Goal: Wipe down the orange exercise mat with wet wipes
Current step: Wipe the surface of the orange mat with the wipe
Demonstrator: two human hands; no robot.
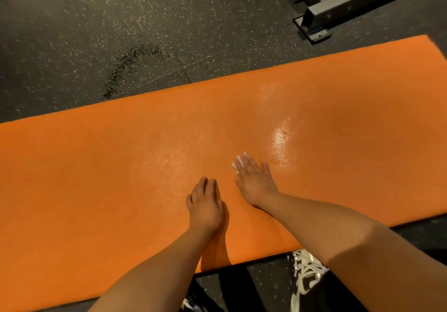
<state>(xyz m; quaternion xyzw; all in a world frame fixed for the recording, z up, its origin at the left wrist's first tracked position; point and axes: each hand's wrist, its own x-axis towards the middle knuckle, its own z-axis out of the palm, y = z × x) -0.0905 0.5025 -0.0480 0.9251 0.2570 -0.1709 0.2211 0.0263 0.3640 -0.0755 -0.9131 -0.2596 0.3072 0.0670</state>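
Right hand (pixel 255 184): flat fingers press wet wipe (pixel 236 166), unpinched, peeking past fingertips; could slip free. Left hand (pixel 205 204): loosely bent, empty, on orange mat (pixel 96 190)

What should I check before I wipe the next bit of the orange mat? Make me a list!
1. Wet wipe under right hand's flat fingers: ok.
2. Left hand rests on orange mat, holding nothing: ok.
3. Mat lying flat on floor: ok.
4. Shiny patch shows middle wiped: ok; mat's left end looks dry: not ok.
5. Wipe damp enough: cannot tell.
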